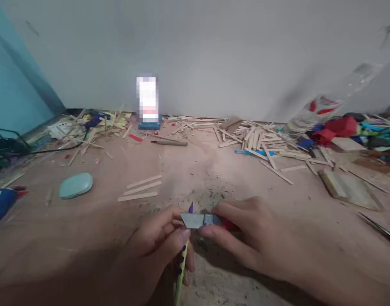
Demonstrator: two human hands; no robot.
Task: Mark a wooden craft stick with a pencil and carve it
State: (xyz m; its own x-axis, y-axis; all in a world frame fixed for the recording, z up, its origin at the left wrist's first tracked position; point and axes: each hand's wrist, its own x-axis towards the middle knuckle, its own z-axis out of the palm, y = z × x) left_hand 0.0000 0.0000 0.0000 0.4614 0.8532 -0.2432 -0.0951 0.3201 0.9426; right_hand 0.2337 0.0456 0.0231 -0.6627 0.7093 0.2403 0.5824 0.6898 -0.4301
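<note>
My left hand [161,244] is closed around a yellow-green pencil [181,272] with a purple tip [191,208] that points away from me. My right hand [246,231] is closed on a utility knife [201,220] with a red handle, its grey blade laid across the pencil just below the tip. Dark shavings lie on the wooden surface [195,170] around and beyond both hands.
Three loose wooden sticks [140,188] lie ahead on the left, near a teal oval object [75,185]. A heap of sticks [261,142] lies at the back right, with coloured scraps [338,127] and a flat wooden board [349,189]. A blue-based stand [149,124] sits by the wall.
</note>
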